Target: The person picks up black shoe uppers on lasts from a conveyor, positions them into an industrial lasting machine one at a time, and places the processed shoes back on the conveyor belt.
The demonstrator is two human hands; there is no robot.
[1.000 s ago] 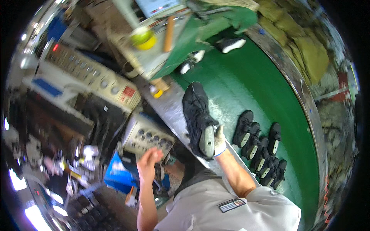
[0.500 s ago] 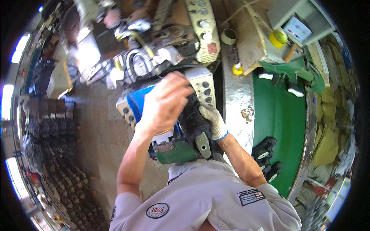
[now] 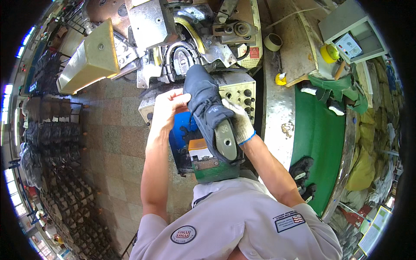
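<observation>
A black shoe upper (image 3: 203, 93) sits on a greenish shoe last (image 3: 227, 145), its toe pointing away from me. My right hand (image 3: 240, 123), in a whitish knit glove with a blue cuff edge, grips the shoe from its right side near the ankle. On the other side, my bare left hand (image 3: 171, 106) has thumb and fingers closed on the upper's left edge, just behind the toe. Just beyond the toe is the machine's U-shaped metal clamp (image 3: 180, 60), apart from my hands.
Control boxes with black knobs (image 3: 247, 102) flank the space below the clamp. A green padded block (image 3: 216, 171) is close to my body. At right runs a metal ledge (image 3: 275, 143); more black shoes (image 3: 301, 169) lie on the green surface (image 3: 318, 151). Shoe racks (image 3: 56, 134) stand left.
My left hand has come down from above the shoe to its left edge. The shoe's toe now shows, turned toward the clamp. My right hand keeps its hold.
</observation>
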